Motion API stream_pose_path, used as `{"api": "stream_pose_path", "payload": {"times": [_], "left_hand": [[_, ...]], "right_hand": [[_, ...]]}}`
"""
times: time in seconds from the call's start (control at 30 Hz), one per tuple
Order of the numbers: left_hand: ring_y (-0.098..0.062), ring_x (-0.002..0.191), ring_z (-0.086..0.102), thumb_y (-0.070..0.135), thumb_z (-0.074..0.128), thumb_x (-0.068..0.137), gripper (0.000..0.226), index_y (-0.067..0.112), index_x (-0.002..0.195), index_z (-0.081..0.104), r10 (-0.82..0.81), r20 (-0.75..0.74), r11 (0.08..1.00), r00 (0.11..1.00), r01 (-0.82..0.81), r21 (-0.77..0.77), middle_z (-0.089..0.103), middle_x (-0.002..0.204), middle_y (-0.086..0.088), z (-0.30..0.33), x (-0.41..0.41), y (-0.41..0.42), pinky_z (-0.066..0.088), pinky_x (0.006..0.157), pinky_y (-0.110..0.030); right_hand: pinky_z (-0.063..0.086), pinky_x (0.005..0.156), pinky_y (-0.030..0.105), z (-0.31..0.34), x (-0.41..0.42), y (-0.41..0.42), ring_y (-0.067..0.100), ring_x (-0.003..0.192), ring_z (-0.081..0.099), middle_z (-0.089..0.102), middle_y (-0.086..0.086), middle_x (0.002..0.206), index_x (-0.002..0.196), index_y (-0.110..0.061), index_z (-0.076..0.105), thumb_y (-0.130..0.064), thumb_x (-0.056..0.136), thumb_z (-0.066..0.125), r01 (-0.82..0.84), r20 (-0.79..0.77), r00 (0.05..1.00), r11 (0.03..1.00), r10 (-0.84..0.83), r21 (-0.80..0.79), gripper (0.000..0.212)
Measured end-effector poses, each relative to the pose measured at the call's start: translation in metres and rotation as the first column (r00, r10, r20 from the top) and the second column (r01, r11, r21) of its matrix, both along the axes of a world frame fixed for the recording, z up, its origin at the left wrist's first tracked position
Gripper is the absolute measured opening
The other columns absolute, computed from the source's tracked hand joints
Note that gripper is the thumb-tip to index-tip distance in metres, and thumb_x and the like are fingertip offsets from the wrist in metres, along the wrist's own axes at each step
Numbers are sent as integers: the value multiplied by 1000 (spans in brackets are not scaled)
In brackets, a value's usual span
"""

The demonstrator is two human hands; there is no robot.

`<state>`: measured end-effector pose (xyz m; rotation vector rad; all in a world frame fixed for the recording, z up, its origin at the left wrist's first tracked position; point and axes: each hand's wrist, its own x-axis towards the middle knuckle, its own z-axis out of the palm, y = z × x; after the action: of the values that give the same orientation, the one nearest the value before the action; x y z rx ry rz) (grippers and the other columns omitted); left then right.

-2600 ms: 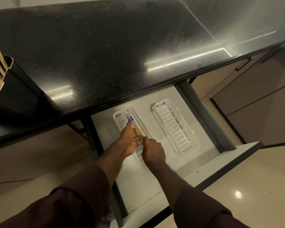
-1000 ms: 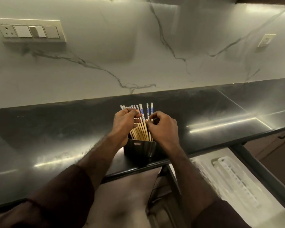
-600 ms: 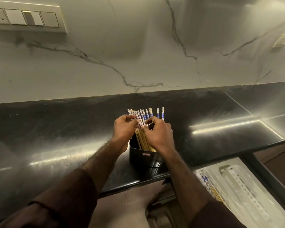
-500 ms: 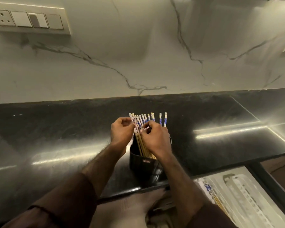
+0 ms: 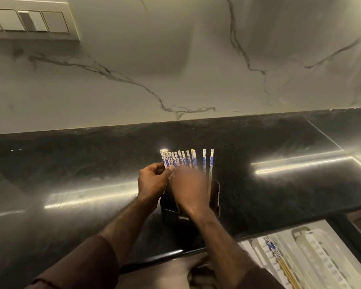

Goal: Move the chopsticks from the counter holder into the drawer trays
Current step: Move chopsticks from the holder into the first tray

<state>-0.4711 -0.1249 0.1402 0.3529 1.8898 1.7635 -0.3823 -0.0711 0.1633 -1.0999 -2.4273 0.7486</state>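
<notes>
The chopsticks (image 5: 184, 161) are standing fanned out in the black holder (image 5: 189, 213), blue-and-white tops sticking up, near the front edge of the dark shiny table (image 5: 71, 174). The left hand (image 5: 152, 182) is pinching the leftmost sticks between thumb and fingertips. The right hand (image 5: 189, 188) is hovering right over the bunch but it's motion-blurred, so can't tell if it's gripping anything. Both forearms are reaching in from below, dark sleeves pushed back. Down at the bottom right, the open drawer is showing white trays (image 5: 321, 259), with one pair (image 5: 279, 261) lying in the left tray. A marble wall with a switch panel (image 5: 29, 21) is sitting behind.
</notes>
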Motion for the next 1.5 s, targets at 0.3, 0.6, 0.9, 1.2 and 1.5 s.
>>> {"api": "stream_pose_path", "payload": {"times": [0.3,0.6,0.9,1.2,1.5], "left_hand": [[-5,85,74,19,76,84,9,27,88,75,-92,-28,996,995,91,-14,78,86,8,-1,-9,-2,59,75,-25],[-6,81,74,19,78,82,7,26,84,78,-74,-84,997,994,71,-42,78,82,8,0,-14,-3,61,84,-39],[-19,77,76,15,77,83,13,26,76,74,-33,-74,999,997,33,-6,78,79,-1,23,-20,-1,61,78,-46],[-25,84,75,14,71,87,4,18,88,72,-183,-69,972,981,191,136,75,87,-9,81,-34,-6,62,76,-45],[-25,81,77,13,67,91,15,2,101,68,-312,58,914,948,283,289,77,90,-14,118,-43,2,61,62,-35]], "right_hand": [[58,81,34,-1,-8,-5,12,90,67,71,-1,101,115,-20,65,-27,95,56,58,26,998,998,-58,-23,23],[57,77,29,-2,-9,-6,8,84,67,73,-5,96,108,-21,69,-29,93,59,108,23,994,994,-108,-9,20],[33,58,6,2,-5,-10,-1,74,57,73,-8,97,111,-24,70,-29,93,61,61,24,998,998,-61,-11,21],[49,78,21,27,9,-9,0,84,65,75,-8,99,110,-24,72,-33,92,62,43,-108,992,977,-67,-210,23],[57,89,40,62,69,-29,12,92,72,75,-1,99,109,-22,71,-23,96,58,-41,-255,957,809,-137,-587,19]]}}
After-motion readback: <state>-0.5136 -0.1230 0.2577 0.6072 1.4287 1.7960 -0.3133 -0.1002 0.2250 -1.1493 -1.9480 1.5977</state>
